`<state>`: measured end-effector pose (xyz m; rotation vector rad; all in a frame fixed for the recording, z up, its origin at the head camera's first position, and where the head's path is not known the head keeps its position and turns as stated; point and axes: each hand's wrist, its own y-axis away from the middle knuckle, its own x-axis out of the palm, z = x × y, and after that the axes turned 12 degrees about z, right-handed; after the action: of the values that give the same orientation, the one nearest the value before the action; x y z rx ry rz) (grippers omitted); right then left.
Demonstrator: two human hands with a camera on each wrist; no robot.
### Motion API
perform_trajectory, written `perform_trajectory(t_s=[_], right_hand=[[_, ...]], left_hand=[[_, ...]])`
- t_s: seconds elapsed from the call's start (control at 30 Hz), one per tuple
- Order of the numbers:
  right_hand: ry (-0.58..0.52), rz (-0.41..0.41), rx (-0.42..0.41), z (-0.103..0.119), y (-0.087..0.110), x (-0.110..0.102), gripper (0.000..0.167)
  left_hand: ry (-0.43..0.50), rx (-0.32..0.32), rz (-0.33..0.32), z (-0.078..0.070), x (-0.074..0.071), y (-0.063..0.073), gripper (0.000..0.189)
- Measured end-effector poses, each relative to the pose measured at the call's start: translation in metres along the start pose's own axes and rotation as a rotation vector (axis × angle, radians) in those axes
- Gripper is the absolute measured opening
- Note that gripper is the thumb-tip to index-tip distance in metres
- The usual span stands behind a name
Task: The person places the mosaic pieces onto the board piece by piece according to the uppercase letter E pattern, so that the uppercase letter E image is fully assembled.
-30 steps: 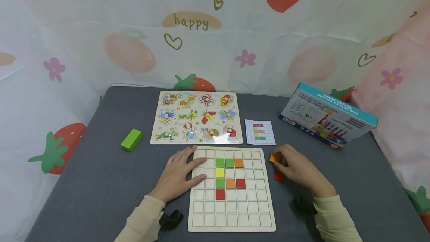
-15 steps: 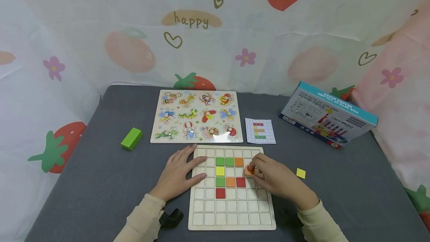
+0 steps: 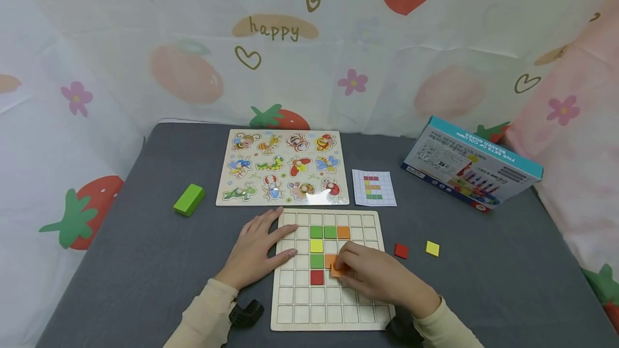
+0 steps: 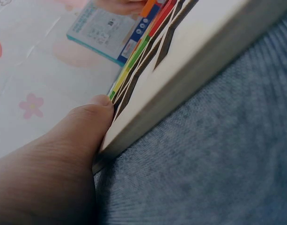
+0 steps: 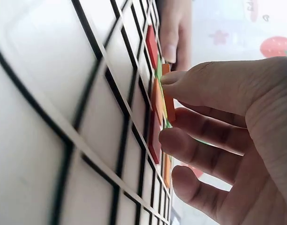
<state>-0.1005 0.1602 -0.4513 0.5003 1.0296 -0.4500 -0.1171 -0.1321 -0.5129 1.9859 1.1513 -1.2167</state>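
Note:
A wooden grid board [image 3: 333,322] lies on the dark cloth, with several green, yellow, orange and red square tiles set in its cells. My right hand [image 3: 374,275] pinches an orange square tile [image 3: 336,271] between thumb and fingertips, close over the middle of the grid. In the right wrist view this orange tile [image 5: 168,101] stands on edge just above the set tiles, such as the red tile [image 5: 154,140]. My left hand [image 3: 258,248] rests at the board's left edge with fingers spread. From the left wrist, the thumb [image 4: 87,119] lies against the board's side.
Right of the board lie a loose red tile [image 3: 401,251] and a yellow tile [image 3: 432,248]. Behind it are an insect picture puzzle [image 3: 285,201], a pattern card [image 3: 386,192] and a tilted box [image 3: 435,160]. A green block [image 3: 189,200] sits at the left.
My right hand has carried the orange tile from beside the board's right edge leftward to the middle of the grid. The loose red and yellow tiles have come into sight. My left hand stays put.

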Motion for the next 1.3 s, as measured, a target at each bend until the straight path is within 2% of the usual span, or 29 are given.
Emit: perform_trajectory(t_s=[0.33,0.6,0.93,1.3], right_hand=[[-0.019,0.048,-0.039,0.01,-0.002,0.007,0.012],[0.01,0.034,-0.085,0.015,-0.002,0.012,0.013],[0.056,0.073,-0.083,0.022,-0.005,0.016,0.015],[0.076,0.029,-0.163,0.029,-0.01,0.024,0.014]], left_hand=[[-0.004,-0.003,-0.002,-0.001,-0.001,0.0,0.054],[-0.011,0.016,-0.033,-0.001,-0.001,0.0,0.053],[-0.008,-0.007,0.002,0.001,0.0,-0.001,0.054],[-0.006,-0.005,-0.004,0.002,0.002,-0.001,0.055]])
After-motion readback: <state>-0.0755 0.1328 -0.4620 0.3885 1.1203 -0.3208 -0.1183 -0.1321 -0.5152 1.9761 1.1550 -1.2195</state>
